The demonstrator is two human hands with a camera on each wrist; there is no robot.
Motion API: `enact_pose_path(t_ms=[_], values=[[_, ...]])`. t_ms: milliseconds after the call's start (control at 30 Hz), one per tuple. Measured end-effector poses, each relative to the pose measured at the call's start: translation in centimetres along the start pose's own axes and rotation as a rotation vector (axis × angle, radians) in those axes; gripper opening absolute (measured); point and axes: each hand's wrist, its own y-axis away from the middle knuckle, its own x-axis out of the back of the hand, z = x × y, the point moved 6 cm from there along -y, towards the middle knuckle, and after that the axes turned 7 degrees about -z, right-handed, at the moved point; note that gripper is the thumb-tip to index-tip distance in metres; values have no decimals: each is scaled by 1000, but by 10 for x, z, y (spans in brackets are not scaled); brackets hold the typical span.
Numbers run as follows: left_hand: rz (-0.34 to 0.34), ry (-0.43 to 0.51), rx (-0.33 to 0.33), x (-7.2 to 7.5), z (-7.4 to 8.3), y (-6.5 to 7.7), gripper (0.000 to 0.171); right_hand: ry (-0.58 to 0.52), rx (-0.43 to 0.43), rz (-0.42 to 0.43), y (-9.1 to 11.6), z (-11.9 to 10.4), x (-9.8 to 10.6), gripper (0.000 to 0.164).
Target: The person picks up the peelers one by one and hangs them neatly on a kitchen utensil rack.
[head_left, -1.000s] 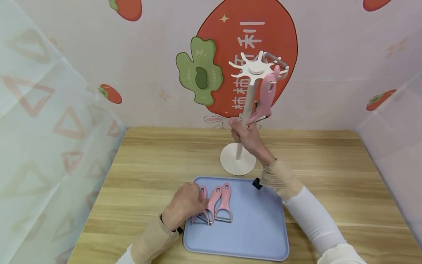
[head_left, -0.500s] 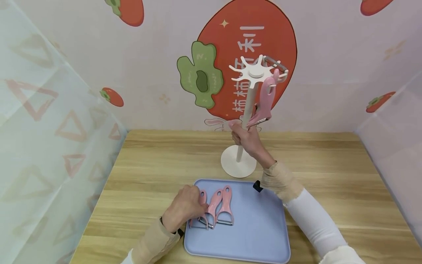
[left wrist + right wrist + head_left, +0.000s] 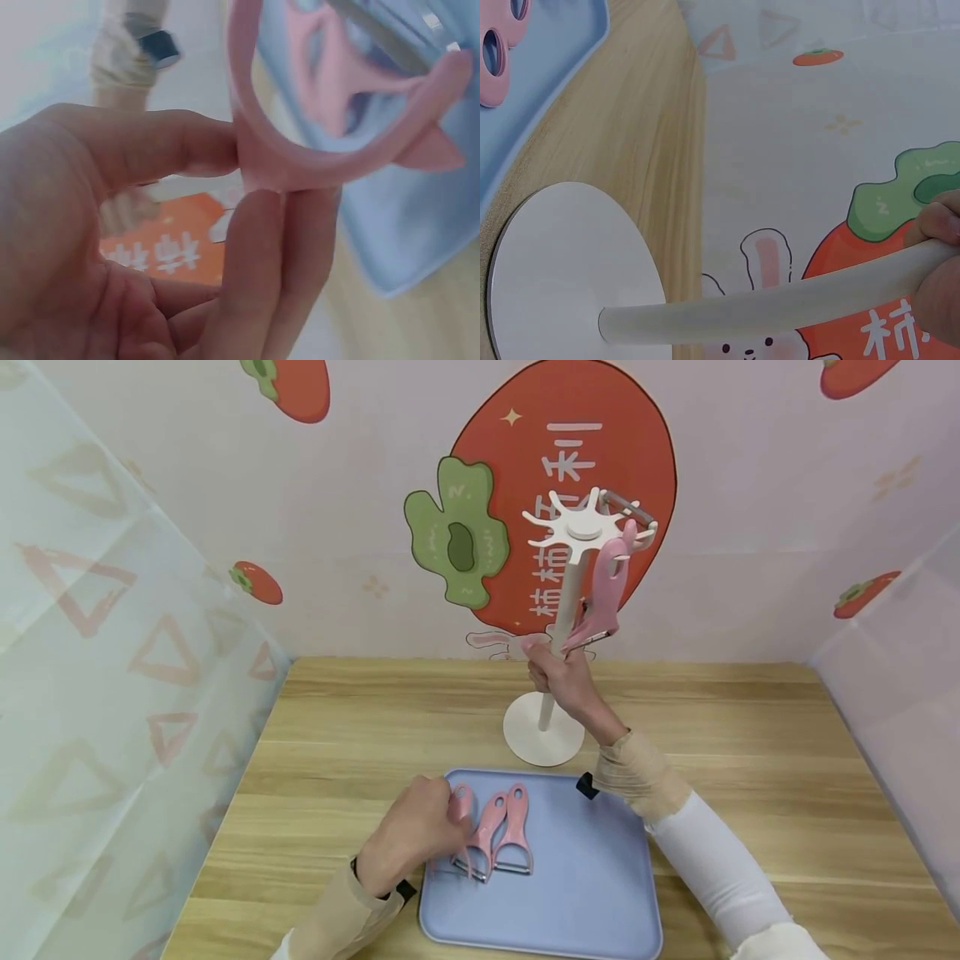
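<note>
A pink Y-shaped peeler (image 3: 300, 169) is pinched between the thumb and fingers of my left hand (image 3: 416, 827), over the left part of the blue tray (image 3: 577, 885). In the head view that hand hides part of it. Two more pink peelers lie on the tray just to the right, one of them a peeler (image 3: 516, 818) with its handle pointing away from me. My right hand (image 3: 564, 678) grips the pole (image 3: 572, 597) of a white stand with a round base (image 3: 543, 747). Pink peelers, among them a peeler (image 3: 607, 585), hang from the right-side hooks of its top (image 3: 558, 527).
The tray rests on a wooden table (image 3: 360, 718), in front of the stand. Behind the table rises a printed wall (image 3: 345, 510). Translucent panels stand at the left and right. Several bare hooks project from the left side of the stand's top.
My left hand has shifted slightly left and its peeler now looks blurred, its head tilted away from the peeler beside it. My right hand keeps its grip on the pole.
</note>
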Motion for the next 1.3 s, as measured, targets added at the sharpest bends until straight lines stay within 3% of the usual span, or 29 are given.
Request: enact_pose_path(t_ms=[233, 433, 700, 933, 1067, 1233, 1300], values=[[147, 63, -205, 33, 20, 9, 28, 3, 2, 10, 1, 0, 0, 36], [249, 126, -325, 50, 33, 10, 34, 10, -9, 20, 1, 0, -1, 36], [260, 253, -461, 67, 52, 12, 47, 9, 36, -12, -1, 0, -1, 43], [325, 386, -567, 96, 67, 11, 48, 8, 54, -15, -2, -1, -1, 44], [348, 499, -654, 114, 74, 1, 48, 3, 43, -6, -2, -1, -1, 37], [347, 614, -701, 128, 76, -16, 48, 24, 28, 6, 0, -2, -1, 21], [355, 627, -719, 132, 77, -21, 48, 23, 24, 6, 0, -1, -1, 29]])
